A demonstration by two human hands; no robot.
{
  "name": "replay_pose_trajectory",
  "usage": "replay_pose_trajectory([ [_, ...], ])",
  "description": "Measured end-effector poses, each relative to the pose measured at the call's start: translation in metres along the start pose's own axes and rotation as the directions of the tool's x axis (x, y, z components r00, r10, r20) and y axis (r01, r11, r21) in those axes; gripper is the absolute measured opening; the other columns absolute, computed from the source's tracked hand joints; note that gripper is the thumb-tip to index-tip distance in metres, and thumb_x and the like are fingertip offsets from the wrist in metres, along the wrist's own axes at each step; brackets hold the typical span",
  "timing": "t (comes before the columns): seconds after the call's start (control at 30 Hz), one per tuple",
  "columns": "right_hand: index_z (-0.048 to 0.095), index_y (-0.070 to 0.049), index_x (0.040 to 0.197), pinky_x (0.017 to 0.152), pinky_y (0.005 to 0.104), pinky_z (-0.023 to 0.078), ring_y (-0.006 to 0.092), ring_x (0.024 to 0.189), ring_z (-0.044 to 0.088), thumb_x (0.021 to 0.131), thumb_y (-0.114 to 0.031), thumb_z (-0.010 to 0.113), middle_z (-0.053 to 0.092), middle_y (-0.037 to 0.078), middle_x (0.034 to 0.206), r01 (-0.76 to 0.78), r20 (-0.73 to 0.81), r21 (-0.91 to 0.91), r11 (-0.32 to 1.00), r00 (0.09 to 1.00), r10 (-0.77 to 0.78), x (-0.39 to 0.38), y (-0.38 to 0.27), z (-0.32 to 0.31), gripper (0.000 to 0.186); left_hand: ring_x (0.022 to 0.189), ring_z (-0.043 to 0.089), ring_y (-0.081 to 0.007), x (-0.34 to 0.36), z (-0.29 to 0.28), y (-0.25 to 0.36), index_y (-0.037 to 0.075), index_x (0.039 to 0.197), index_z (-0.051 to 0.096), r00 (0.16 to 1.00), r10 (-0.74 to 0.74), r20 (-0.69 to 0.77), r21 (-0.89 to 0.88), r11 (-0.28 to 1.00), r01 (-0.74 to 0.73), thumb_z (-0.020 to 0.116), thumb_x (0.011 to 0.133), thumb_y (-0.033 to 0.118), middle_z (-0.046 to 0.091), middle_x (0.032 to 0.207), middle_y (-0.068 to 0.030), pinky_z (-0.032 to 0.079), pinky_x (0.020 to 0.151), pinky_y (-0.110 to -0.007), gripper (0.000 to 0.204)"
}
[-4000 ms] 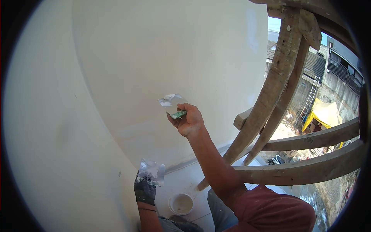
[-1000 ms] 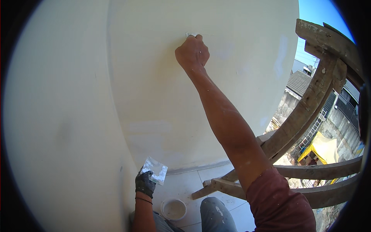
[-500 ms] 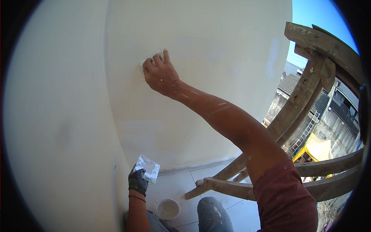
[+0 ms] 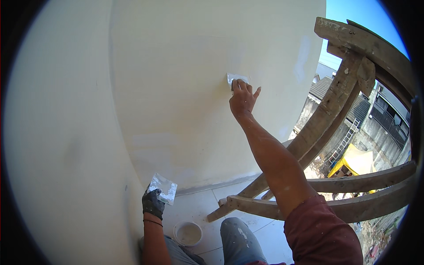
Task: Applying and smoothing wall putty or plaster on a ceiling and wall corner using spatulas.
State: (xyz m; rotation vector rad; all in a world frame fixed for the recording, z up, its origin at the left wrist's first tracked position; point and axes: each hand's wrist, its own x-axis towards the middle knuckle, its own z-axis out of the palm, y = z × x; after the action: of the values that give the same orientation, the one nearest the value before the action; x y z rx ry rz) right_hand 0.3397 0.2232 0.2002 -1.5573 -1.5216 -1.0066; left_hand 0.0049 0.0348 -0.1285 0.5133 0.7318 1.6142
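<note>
Faint pale patches mark the cream wall (image 4: 185,88) facing me. My right hand (image 4: 242,99) grips a thin metal putty knife (image 4: 235,77) flat against it, a little right of the middle, little finger raised. Low beside the left wall (image 4: 62,123), my left hand (image 4: 153,204), in a dark paint-smudged glove, holds a square metal blade (image 4: 166,185) smeared with white filler; its handle is hidden in the fingers.
A white bucket (image 4: 187,222) of pale material sits on floor tiles (image 4: 201,205) beside my knees. Rough timber framework (image 4: 322,112) stands on the right. Beyond it, lower down, are a ladder (image 4: 343,142), a yellow canopy (image 4: 352,157) and concrete buildings (image 4: 384,119).
My right hand has swept rightward and downward across the wall since half a second ago, still holding the knife. My left hand has shifted slightly left in view, along with the whole scene.
</note>
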Motion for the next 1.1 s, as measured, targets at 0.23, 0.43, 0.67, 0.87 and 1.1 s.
replay_pose_trajectory([
  [0.23, 0.061, -0.006, 0.123, 0.097, 0.0508, 0.051, 0.0323, 0.11, 0.064, 0.084, -0.002, 0.064, 0.063, 0.01, 0.124, -0.273, 0.271, 0.294, 0.916, 0.943, 0.194, -0.022, -0.022, -0.012, 0.04, 0.108, 0.069, -0.0295, 0.012, -0.034, -0.008, -0.004, 0.135, 0.054, 0.958, 0.215, 0.188, 0.477, 0.833, -0.28, 0.053, 0.09, 0.001, 0.069, 0.121, -0.019, 0.057, 0.092, -0.039, 0.046],
  [0.43, 0.059, 0.0, 0.111, 0.086, 0.0449, 0.058, 0.0357, 0.102, 0.068, 0.085, -0.003, 0.063, 0.062, 0.018, 0.112, -0.789, 0.163, 0.399, 0.468, 0.563, 0.81, 0.037, 0.026, -0.039, 0.026, 0.11, 0.064, -0.0293, 0.011, -0.023, -0.009, -0.006, 0.133, 0.054, 0.997, 0.077, 0.031, 0.237, 0.968, -0.082, 0.052, 0.085, -0.001, 0.065, 0.124, -0.0182, 0.054, 0.095, -0.04, 0.048],
  [0.67, 0.067, -0.002, 0.111, 0.083, 0.0413, 0.059, 0.0321, 0.098, 0.07, 0.087, -0.007, 0.059, 0.063, 0.012, 0.118, -0.707, 0.293, 0.287, 0.646, 0.707, 0.644, 0.066, 0.023, -0.043, 0.026, 0.106, 0.065, -0.029, 0.006, -0.021, -0.006, -0.006, 0.131, 0.054, 0.974, 0.172, 0.146, 0.634, 0.74, -0.225, 0.052, 0.086, 0.0, 0.066, 0.12, -0.0183, 0.055, 0.093, -0.04, 0.045],
  [0.87, 0.066, 0.001, 0.116, 0.078, 0.0417, 0.058, 0.0318, 0.095, 0.068, 0.084, -0.003, 0.059, 0.061, 0.013, 0.115, -0.389, 0.205, 0.408, 0.826, 0.92, 0.333, 0.054, -0.084, -0.054, 0.034, 0.12, 0.06, -0.0368, 0.016, -0.029, -0.013, -0.001, 0.138, 0.051, 0.998, -0.032, 0.054, 0.156, 0.987, 0.024, 0.053, 0.089, -0.003, 0.059, 0.134, -0.0204, 0.052, 0.1, -0.049, 0.049],
  [1.1, 0.066, 0.004, 0.109, 0.062, 0.0402, 0.057, 0.0299, 0.084, 0.065, 0.081, -0.004, 0.066, 0.06, 0.015, 0.108, 0.113, 0.013, 0.386, 0.915, 0.992, -0.128, 0.012, -0.189, -0.049, 0.029, 0.12, 0.06, -0.0363, -0.002, 0.001, 0.002, -0.001, 0.136, 0.052, 0.996, -0.076, -0.051, 0.015, 0.997, 0.077, 0.052, 0.089, -0.005, 0.059, 0.134, -0.02, 0.051, 0.101, -0.048, 0.047],
])
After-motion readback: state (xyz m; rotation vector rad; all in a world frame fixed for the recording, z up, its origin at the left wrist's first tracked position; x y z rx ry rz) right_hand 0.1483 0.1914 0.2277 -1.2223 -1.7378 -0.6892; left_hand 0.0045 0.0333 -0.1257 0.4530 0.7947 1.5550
